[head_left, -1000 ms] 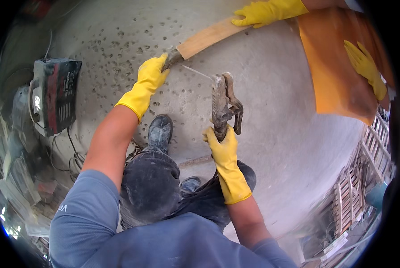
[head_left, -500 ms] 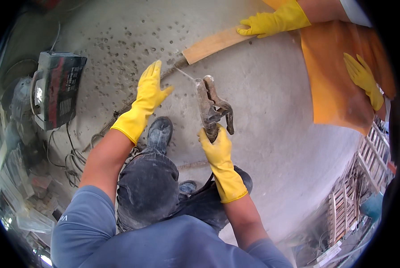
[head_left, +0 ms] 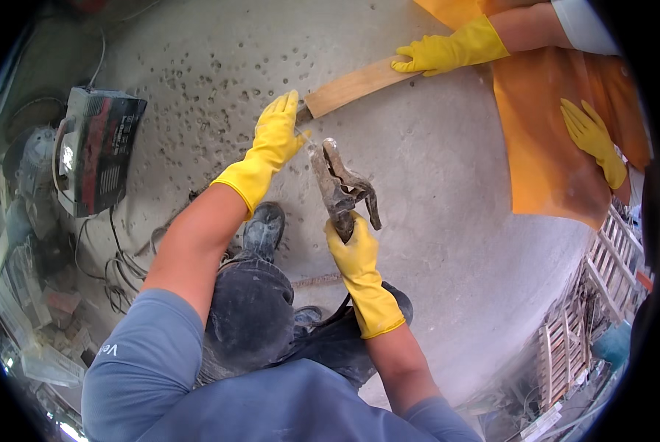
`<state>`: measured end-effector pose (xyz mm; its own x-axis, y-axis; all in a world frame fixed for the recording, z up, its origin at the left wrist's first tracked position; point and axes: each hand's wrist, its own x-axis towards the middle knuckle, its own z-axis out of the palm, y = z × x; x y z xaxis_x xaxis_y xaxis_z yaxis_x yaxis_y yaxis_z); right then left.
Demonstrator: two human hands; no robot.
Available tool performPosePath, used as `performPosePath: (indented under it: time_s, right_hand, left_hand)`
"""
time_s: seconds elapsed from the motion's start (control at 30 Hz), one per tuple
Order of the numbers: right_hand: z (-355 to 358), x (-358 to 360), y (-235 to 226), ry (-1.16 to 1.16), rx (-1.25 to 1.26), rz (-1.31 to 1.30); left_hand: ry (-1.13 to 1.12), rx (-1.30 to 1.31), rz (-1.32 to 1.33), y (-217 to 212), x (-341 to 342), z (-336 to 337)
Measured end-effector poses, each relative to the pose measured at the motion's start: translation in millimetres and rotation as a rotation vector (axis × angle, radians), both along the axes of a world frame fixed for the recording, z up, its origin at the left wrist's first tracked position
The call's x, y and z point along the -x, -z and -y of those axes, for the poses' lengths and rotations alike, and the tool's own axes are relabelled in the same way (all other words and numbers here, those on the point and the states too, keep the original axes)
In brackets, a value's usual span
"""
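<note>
In my right hand (head_left: 353, 247), wearing a yellow rubber glove, is a worn welding electrode holder (head_left: 336, 193), its jaws pointing away from me. A thin electrode (head_left: 308, 141) sticks out of the jaws up to the thumb of my left hand (head_left: 275, 134); whether they touch I cannot tell. That hand, also gloved, has its fingers stretched out over a dark metal bar (head_left: 304, 113), which it and my forearm partly hide. The bar's end meets a wooden board (head_left: 356, 86). A co-worker's gloved hand (head_left: 448, 51) holds the board's far end.
A welding machine (head_left: 102, 147) stands at the left with cables (head_left: 116, 269) on the pitted concrete floor (head_left: 433, 221). The co-worker wears an orange apron (head_left: 540, 140); their other gloved hand (head_left: 595, 140) rests against it. Wooden slatted pallets (head_left: 566, 346) lie at the lower right. My boot (head_left: 264, 227) is below my left forearm.
My left hand has moved right, to the bar's end beside the board. The electrode holder has shifted slightly left and tilted that way. The co-worker's hands have hardly moved.
</note>
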<state>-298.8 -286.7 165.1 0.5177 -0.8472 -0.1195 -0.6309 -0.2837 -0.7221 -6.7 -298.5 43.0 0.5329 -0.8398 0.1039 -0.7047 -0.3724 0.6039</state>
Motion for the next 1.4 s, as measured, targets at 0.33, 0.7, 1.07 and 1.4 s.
performPosePath:
  time_s: [0.33, 0.7, 1.07, 1.4]
  right_hand:
    - [-1, 0, 9, 0.028, 0.045, 0.019]
    - [3, 0, 9, 0.037, 0.023, 0.027]
    - [3, 4, 21, -0.008, 0.067, 0.013]
    - [6, 7, 27, 0.032, 0.01, 0.027]
  left_hand:
    - [0.013, 0.013, 0.054, 11, 1, 13]
    - [0.006, -0.033, 0.031, 4, 3, 13]
    - [0.006, -0.031, 0.012, 2, 2, 13]
    - [0.01, -0.091, -0.046, 7, 2, 9]
